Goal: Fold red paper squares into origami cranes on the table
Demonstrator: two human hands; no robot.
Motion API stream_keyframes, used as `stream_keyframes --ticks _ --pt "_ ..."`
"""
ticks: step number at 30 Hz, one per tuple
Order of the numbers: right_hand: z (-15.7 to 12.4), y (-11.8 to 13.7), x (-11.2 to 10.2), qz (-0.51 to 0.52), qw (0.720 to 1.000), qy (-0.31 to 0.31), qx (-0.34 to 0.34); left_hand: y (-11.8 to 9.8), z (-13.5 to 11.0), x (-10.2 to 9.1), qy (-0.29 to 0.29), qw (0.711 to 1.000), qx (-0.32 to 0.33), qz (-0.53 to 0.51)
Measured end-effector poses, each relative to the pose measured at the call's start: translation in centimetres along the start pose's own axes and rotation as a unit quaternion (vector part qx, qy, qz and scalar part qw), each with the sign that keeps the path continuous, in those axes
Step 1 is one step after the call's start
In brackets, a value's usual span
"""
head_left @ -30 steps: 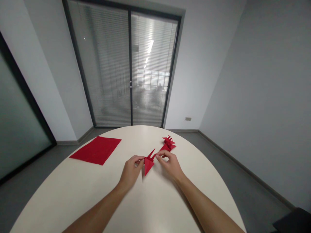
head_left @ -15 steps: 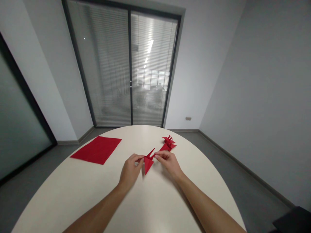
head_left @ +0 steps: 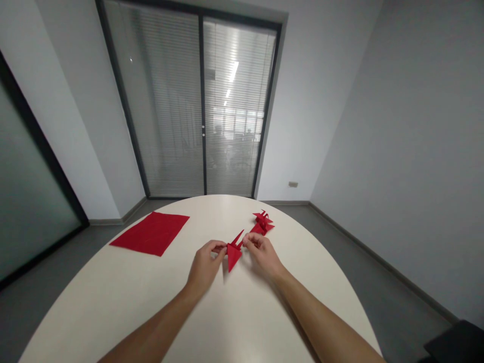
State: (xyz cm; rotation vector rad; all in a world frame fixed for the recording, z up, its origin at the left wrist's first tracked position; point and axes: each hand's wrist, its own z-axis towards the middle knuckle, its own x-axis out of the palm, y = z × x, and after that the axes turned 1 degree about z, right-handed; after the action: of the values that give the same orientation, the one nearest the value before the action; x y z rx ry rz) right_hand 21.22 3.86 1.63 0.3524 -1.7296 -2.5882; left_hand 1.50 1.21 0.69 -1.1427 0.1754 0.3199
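A red folded paper crane point(head_left: 234, 256) is held just above the white table, its broad triangular flap pointing down toward me and two narrow points rising at the back. My left hand point(head_left: 206, 259) pinches its left side between thumb and fingers. On the other side, my right hand point(head_left: 263, 252) closes thumb and forefinger on the tip of the right narrow point. Behind my right hand lie finished-looking red paper cranes point(head_left: 262, 222), bunched together so that I cannot tell them apart clearly.
A red square paper sheet point(head_left: 151, 234) lies flat at the left of the round white table point(head_left: 212, 327). Beyond the table stands a glass partition with blinds point(head_left: 174, 126). A dark object point(head_left: 459, 343) shows at the lower right, off the table.
The held crane has shifted slightly to the right and turned a little. My right hand has moved slightly right with the pinched point; the other papers lie as before.
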Motion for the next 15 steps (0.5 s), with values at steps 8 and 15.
stream_keyframes --ticks 8,15 --pt "-0.10 0.30 0.02 -0.033 0.996 -0.079 -0.018 -0.19 -0.02 -0.02 -0.004 1.000 -0.003 0.003" --pt "-0.37 0.86 0.03 -0.065 0.994 -0.071 -0.049 -0.30 -0.04 0.18 0.008 1.000 0.001 0.001"
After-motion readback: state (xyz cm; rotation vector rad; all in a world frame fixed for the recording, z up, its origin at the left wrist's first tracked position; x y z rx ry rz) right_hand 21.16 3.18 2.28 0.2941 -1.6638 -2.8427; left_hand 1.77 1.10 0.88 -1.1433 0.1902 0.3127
